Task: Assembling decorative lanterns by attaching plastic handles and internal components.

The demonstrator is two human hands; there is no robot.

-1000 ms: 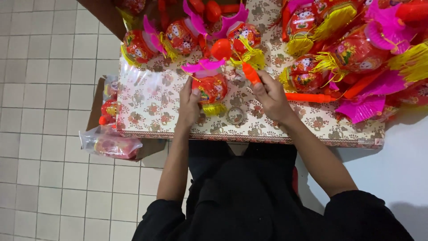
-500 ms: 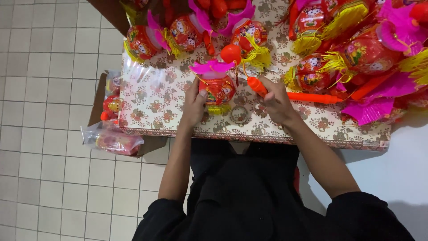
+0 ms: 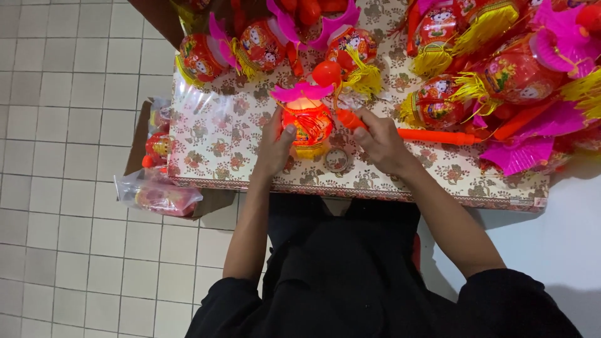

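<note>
L. hand [image 3: 273, 145] cups lit red lantern [image 3: 307, 124]; r. hand [image 3: 375, 139] grips orange handle stick [image 3: 352, 119] over patterned table [image 3: 216, 134].

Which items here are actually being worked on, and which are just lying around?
In hand:
- lit red lantern, steadied by left hand
- orange stick handle, gripped by right hand

Lying about:
- tape roll on the patterned tabletop
- finished lanterns piled at the back
- bagged lantern in the box on the floor
</note>
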